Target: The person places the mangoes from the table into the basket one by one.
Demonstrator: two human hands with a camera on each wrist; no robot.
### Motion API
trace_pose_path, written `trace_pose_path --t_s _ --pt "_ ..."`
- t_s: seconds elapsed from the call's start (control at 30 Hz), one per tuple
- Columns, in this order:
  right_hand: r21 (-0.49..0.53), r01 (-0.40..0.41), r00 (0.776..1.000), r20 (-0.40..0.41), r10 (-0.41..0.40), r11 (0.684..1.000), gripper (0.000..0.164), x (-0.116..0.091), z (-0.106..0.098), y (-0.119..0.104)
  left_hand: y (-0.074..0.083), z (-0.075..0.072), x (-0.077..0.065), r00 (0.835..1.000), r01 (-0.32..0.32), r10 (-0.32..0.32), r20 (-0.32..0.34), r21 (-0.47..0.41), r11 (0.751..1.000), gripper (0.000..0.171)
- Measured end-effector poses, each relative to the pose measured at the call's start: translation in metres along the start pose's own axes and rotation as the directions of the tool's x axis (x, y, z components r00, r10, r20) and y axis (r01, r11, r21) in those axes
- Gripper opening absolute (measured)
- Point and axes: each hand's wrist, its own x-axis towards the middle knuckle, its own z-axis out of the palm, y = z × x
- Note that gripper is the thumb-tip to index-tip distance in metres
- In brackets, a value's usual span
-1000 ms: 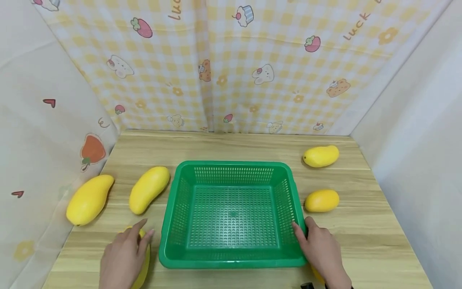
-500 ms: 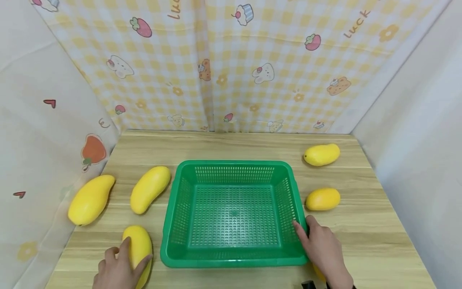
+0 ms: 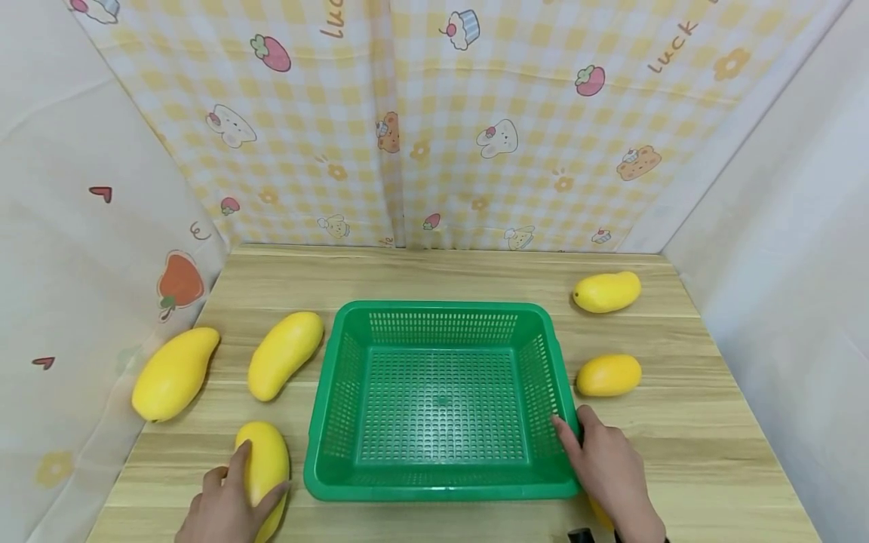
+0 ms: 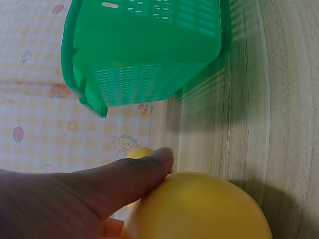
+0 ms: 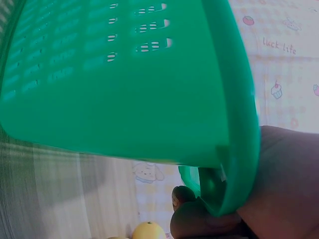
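Observation:
My left hand (image 3: 227, 498) grips a yellow mango (image 3: 267, 460) at the front left, fingers over its left side and thumb along its right. In the left wrist view the thumb (image 4: 124, 179) lies against the mango's rounded surface (image 4: 209, 209). A green plastic basket (image 3: 441, 494) with perforated walls stands in the middle, with nothing inside. Its right rim is held by my right hand (image 3: 611, 467), thumb on the inner side and fingers outside. The right wrist view has the basket's outer wall (image 5: 149, 109) up close, the fingers curled under the rim.
Two more mangoes lie at the left, one (image 3: 175, 375) by the wall cloth and one (image 3: 285, 354) nearer the basket. On the right are a far mango (image 3: 606, 292) and a smaller one (image 3: 609, 375). Another mango (image 3: 600, 514) is mostly hidden under my right wrist.
My left hand has drawn back toward the near edge, from over the mango to its left side, and now grips it. My right hand has stayed on the basket rim.

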Motion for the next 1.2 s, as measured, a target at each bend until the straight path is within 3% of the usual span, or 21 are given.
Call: trace_pose_path --t_s 0.37,0.5,1.03,1.2 --pt "0.009 0.007 1.0 0.006 -0.007 1.0 0.039 0.001 -0.001 0.0 0.0 -0.004 0.005 0.995 -0.001 0.002 0.1 -0.012 1.0 0.09" --pt "0.007 0.011 1.0 0.006 -0.011 1.0 0.038 0.001 -0.003 0.001 0.002 -0.004 0.004 0.994 -0.014 0.015 0.105 -0.009 1.0 0.088" --pt "0.033 -0.006 1.0 0.023 0.006 0.999 0.037 0.001 0.0 0.0 0.009 -0.042 0.008 0.995 -0.098 0.098 -0.006 -0.022 0.995 0.087" --pt "0.041 -0.014 1.0 0.022 0.013 0.999 0.036 0.0 -0.001 0.0 0.016 -0.057 0.011 0.978 -0.165 0.163 -0.129 -0.006 0.986 0.085"
